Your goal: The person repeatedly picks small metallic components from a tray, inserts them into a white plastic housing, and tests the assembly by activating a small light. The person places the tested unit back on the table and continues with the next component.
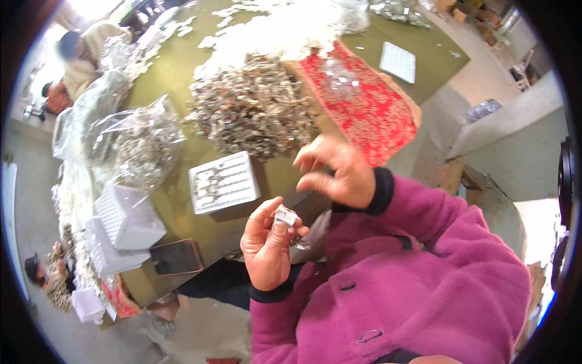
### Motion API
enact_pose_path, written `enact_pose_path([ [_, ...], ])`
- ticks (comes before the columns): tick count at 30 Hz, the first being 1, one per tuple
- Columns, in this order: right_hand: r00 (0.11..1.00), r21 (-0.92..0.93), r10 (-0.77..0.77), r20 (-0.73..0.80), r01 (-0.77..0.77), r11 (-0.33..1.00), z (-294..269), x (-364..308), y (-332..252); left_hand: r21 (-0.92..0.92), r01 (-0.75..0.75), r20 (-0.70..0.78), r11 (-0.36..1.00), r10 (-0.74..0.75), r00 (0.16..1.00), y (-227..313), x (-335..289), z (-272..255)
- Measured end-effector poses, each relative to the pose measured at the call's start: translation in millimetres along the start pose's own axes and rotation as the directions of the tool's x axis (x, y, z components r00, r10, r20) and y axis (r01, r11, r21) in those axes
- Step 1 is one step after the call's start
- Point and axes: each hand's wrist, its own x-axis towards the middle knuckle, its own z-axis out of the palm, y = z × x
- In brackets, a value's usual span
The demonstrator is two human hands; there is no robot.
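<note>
My left hand [268,249] is closed with the thumb and fingers round a small white block-like piece [285,216]. Something small and shiny shows below that piece, too blurred to name. My right hand [341,173] is raised just above and to the right, its fingers curved and apart from the thumb, with nothing seen between them. In front of my hands lies a white tray [237,182] with rows of slots; small metallic pieces [207,185] fill part of its left side. A large heap of small metal parts [248,106] sits beyond the tray.
A red patterned cloth [370,115] lies right of the heap, and a white tray [398,62] farther off. To the left are a clear bag of parts [145,142], stacked white trays [130,218] and a phone [176,257]. White pieces [273,30] cover the far table; other people sit at left.
</note>
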Motion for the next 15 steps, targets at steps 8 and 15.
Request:
enact_pose_path([
  [8, 0.972, -0.483, -0.225, -0.071, 0.164, 0.86, 19.7, 51.0, 56.8, 0.588, -0.469, -0.26, 0.66, 0.703, 0.662, 139.7, 101.5, -41.9],
  [15, 0.945, 0.075, -0.003, -0.326, 0.029, 0.997, 8.0, 49.2, 54.7, 0.937, -0.298, 0.098, 0.181, 0.681, 0.725, 83.1, 91.6, -16.9],
])
